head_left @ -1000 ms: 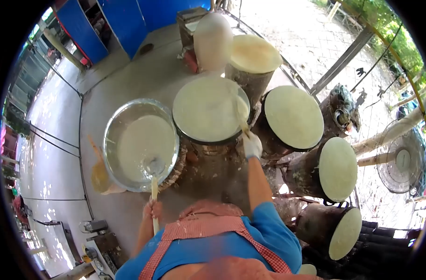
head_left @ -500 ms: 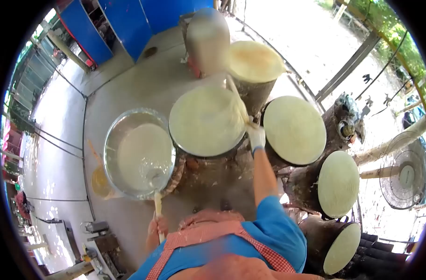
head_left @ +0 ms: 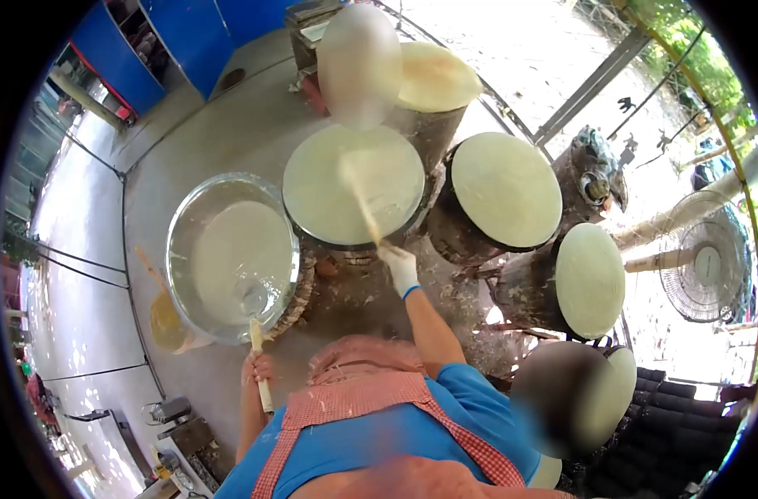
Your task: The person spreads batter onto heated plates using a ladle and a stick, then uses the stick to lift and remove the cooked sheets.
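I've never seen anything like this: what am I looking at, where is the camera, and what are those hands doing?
There is no machine here, only a person at work. All the pictures come from one camera worn on the head, looking down past the apron, so the wide lens bends everything.

The left hand grips the handle of what looks like a ladle, its end in a metal basin of pale liquid. The gloved right hand holds a pale paddle over a pale round surface. More such rounds stand nearby on dark, drum-like bases. I can't tell for certain what the liquid is. At the right is a fan.
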Tool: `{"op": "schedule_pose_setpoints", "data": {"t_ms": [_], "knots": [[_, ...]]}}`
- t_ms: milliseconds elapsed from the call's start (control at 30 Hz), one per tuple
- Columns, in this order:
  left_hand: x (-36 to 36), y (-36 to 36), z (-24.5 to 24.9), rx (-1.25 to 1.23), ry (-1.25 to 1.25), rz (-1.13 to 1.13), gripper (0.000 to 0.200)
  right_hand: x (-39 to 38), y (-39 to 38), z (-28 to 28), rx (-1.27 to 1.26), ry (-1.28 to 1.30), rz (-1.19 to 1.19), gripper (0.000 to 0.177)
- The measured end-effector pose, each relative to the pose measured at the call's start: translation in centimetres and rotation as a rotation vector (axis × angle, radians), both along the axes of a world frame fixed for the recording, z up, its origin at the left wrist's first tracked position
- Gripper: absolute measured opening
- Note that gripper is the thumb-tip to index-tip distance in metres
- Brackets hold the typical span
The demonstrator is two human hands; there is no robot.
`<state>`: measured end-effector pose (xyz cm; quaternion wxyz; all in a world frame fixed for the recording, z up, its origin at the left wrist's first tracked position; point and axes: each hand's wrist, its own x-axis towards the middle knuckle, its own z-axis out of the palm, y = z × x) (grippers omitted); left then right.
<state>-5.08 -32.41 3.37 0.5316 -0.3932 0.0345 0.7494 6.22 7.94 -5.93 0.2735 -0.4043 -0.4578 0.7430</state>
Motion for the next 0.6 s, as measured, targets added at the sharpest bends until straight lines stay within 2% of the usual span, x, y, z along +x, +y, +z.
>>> {"op": "schedule_pose_setpoints", "data": {"t_ms": [67, 133, 200, 267, 300, 333, 367, 400, 467, 500, 533, 600], "knots": [[-1.0, 0.1, 0.0, 0.07, -0.075, 0.0, 0.03, 1.8, 1.1, 2.9, 0.303, -0.259, 0.16, 0.03], [-1.7, -1.2, -1.5, 0.181, -0.042, -0.069, 0.03, 2.9, 5.3, 2.4, 0.419, -0.304, 0.081, 0.028], [-2.5, -1.3, -2.3, 0.255, -0.005, -0.103, 0.031, 2.2, 9.3, 4.3, 0.297, -0.218, -0.062, 0.028], [-3.5, 0.6, -1.6, 0.214, 0.018, -0.107, 0.027, 0.4, 12.7, 4.6, 0.706, -0.74, -0.022, 0.026], [-3.4, 0.8, -1.2, 0.182, 0.024, -0.102, 0.025, -0.7, 13.3, 4.0, 0.912, -0.833, 0.126, 0.025], [-3.6, 1.6, -1.1, 0.059, 0.171, -0.063, 0.021, -1.6, 13.3, 3.3, 1.115, -0.92, 0.286, 0.024], [-4.0, 3.0, -1.0, -0.068, 0.315, -0.024, 0.017, -1.8, 12.3, 4.4, 1.204, -0.927, 0.393, 0.023], [-4.0, 4.1, -0.6, -0.201, 0.449, 0.017, 0.014, -1.2, 11.6, 5.2, 1.218, -0.94, 0.47, 0.023], [-4.9, 8.0, 0.9, -0.182, 0.572, 0.015, 0.007, 0.5, 12.0, 7.5, 1.275, -0.961, 0.613, 0.024], [-6.6, 9.1, -0.2, -0.136, 0.535, -0.011, 0.009, 1.7, 12.4, 8.8, 1.25, -1.044, 0.621, 0.025], [-8.7, 10.3, -2.4, -0.085, 0.501, -0.036, 0.011, 2.9, 13.6, 6.2, 1.146, -0.934, 0.465, 0.028], [-12.4, 13.9, -5.0, -0.014, 0.437, -0.207, 0.015, 3.2, 12.2, 4.0, 1.128, -1.07, 0.275, 0.03]]}}
